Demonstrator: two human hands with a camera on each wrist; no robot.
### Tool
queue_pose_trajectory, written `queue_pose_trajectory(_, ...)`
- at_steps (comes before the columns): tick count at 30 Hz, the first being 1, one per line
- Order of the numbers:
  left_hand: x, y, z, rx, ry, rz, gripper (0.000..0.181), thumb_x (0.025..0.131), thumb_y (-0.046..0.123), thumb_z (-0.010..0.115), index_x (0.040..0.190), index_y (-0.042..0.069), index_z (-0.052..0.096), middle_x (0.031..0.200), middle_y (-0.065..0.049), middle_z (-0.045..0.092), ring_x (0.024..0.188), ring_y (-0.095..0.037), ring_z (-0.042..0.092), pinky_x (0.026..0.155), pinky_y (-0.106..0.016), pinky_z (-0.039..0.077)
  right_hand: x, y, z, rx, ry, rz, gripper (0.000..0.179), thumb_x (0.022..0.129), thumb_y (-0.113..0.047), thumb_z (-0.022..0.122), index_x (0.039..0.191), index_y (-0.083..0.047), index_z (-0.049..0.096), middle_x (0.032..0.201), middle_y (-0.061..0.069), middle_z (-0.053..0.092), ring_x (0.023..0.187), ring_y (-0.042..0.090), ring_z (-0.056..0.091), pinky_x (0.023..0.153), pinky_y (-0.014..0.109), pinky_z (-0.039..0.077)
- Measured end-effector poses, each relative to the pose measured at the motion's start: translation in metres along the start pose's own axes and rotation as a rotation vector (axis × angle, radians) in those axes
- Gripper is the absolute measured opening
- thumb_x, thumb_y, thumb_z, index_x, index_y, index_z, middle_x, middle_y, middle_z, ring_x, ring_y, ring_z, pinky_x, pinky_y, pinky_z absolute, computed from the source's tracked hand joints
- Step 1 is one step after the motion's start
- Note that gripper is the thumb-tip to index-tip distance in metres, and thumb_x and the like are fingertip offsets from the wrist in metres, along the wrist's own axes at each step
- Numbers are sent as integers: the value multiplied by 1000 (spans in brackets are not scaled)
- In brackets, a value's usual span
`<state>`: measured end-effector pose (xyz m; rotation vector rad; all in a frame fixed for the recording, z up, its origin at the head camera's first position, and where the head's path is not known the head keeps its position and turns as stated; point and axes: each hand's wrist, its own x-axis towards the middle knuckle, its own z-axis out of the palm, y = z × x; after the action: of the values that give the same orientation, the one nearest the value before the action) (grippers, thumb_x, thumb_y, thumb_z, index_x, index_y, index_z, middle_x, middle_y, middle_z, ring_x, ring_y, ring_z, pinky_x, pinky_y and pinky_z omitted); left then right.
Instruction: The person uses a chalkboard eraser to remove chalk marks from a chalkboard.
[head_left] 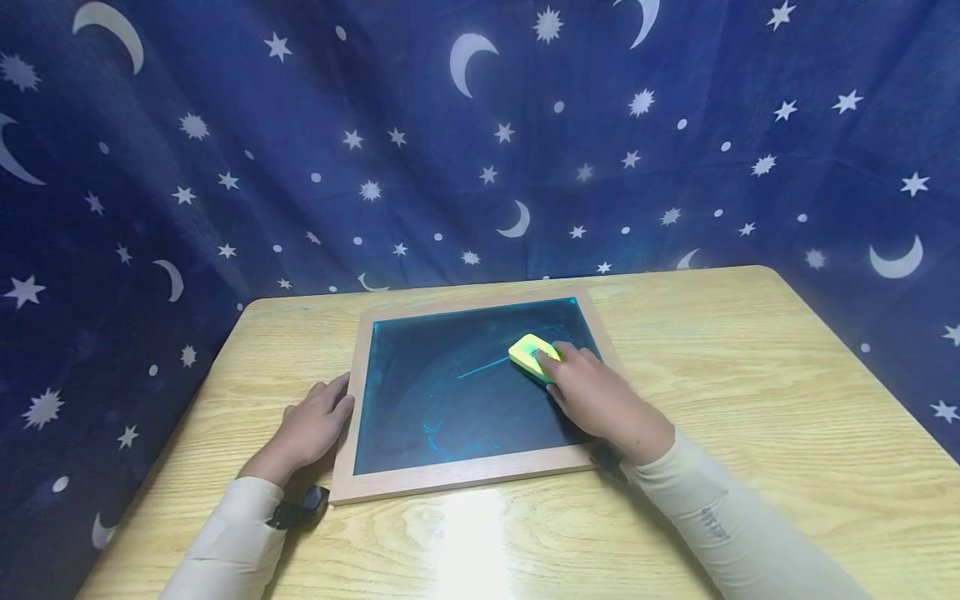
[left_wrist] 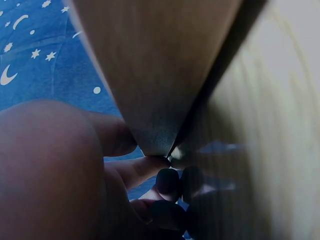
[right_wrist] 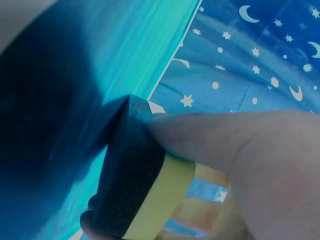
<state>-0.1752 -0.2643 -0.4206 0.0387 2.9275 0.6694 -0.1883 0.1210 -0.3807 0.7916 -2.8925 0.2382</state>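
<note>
Head view: beneath the right grip (head_left: 600, 402), the eraser (head_left: 527, 344) is pinched against the blackboard (head_left: 420, 383), partly covered; beside the left grip (head_left: 311, 423), loosely spread, the wooden frame (head_left: 363, 354) is touched, fingertips shadowed.

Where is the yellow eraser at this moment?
In the head view, the yellow eraser is in the person's right hand, over the right half of the blackboard, at the right end of a thin blue line.
</note>
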Motion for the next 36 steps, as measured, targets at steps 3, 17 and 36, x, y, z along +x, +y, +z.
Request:
queue_pose_trajectory(3, 0, 0, 0, 5, 1, -1, 56, 108, 32, 31, 155, 3, 32, 120, -19, 58, 108, -31, 55, 89, -58, 36, 1, 5, 0, -4, -1, 7, 46, 89, -8, 74, 133, -2, 62, 126, 31, 61, 102, 44, 65, 88, 53, 55)
queue_pose_trajectory(17, -1, 2, 0, 6, 6, -6, 56, 108, 32, 31, 155, 2, 33, 121, -20, 58, 108, -32, 55, 89, -57, 36, 3, 20, -5, 3, -13, 76, 43, 91, -6, 69, 133, 0, 61, 125, 33, 60, 100, 45, 64, 88, 56, 54)
queue_pose_trajectory(36, 1, 0, 1, 11, 1, -12, 56, 108, 33, 31, 156, 4, 32, 123, -20, 57, 112, -33, 55, 92, -60, 35, 5, 6, 4, -7, -2, 22, 47, 93, -8, 69, 138, -4, 59, 135, 31, 57, 111, 47, 63, 94, 55, 52)
